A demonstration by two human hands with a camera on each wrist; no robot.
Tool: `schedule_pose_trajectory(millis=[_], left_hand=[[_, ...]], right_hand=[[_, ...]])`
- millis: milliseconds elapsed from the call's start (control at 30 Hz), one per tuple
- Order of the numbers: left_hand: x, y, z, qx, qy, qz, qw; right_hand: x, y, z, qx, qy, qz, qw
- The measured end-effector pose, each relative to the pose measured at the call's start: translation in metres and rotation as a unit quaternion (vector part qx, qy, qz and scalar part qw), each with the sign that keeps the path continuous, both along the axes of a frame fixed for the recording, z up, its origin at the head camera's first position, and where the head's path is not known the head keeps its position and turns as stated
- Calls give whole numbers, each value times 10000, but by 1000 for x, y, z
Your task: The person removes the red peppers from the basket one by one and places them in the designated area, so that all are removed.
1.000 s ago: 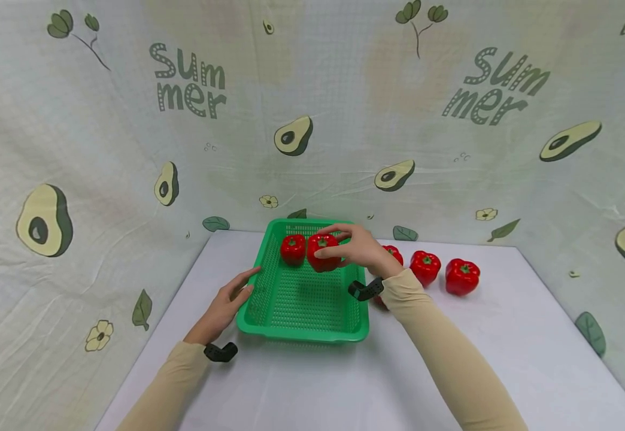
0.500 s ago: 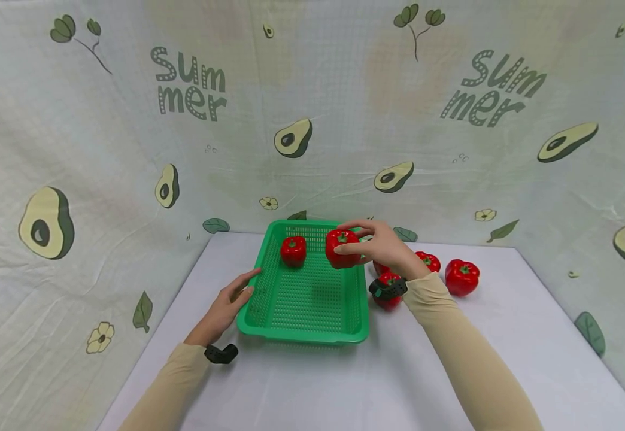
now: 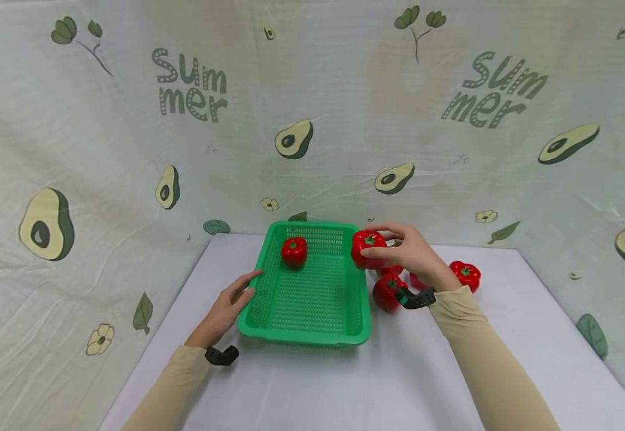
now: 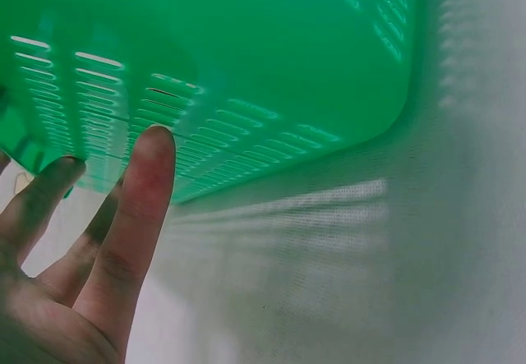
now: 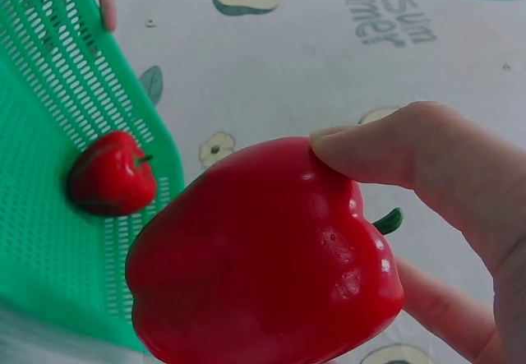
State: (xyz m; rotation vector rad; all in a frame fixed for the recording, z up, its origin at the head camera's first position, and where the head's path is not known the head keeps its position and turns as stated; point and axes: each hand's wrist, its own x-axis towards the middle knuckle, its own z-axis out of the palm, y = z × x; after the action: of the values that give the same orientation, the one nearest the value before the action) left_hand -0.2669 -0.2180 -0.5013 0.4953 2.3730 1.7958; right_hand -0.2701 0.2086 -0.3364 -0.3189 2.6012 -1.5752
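My right hand (image 3: 412, 254) grips a red bell pepper (image 3: 368, 249) between thumb and fingers, held at the right rim of a green plastic basket (image 3: 312, 338). In the right wrist view the same bell pepper (image 5: 263, 257) fills the middle, its green stem pointing right. Another red bell pepper (image 3: 294, 252) sits inside the basket at its back left. My left hand (image 3: 225, 310) touches the basket's left side with fingers extended. The left wrist view shows those fingertips of the left hand (image 4: 99, 249) against the slotted wall of the basket (image 4: 271, 60).
Right of the basket several more red peppers stand on the white table (image 3: 312, 389): one close to the basket (image 3: 388, 292), others partly behind my right hand, and a pepper farther right (image 3: 465, 275). A printed cloth (image 3: 345, 78) hangs behind the table.
My right hand has moved right with the held bell pepper, from over the basket's middle to its right rim. The left hand and basket stay in place.
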Motion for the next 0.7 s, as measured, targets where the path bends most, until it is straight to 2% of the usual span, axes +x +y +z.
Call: schedule_pose_trajectory(millis=[167,300,467,700], left_hand=[[3,-2,-4,-16,18,27,10000],[2,-1,-3,-17,65,-19,10000],[1,0,1,-11,96,7,10000],[1,0,1,-1,95,-3,10000]], right_hand=[[7,13,-4,-70,-133,-143,9998],[12,27,-6,-161,-169,-240,9994],[20,44,-10,46,-92,-461,9989],[28,67,-21,182,-117,-881,9959]])
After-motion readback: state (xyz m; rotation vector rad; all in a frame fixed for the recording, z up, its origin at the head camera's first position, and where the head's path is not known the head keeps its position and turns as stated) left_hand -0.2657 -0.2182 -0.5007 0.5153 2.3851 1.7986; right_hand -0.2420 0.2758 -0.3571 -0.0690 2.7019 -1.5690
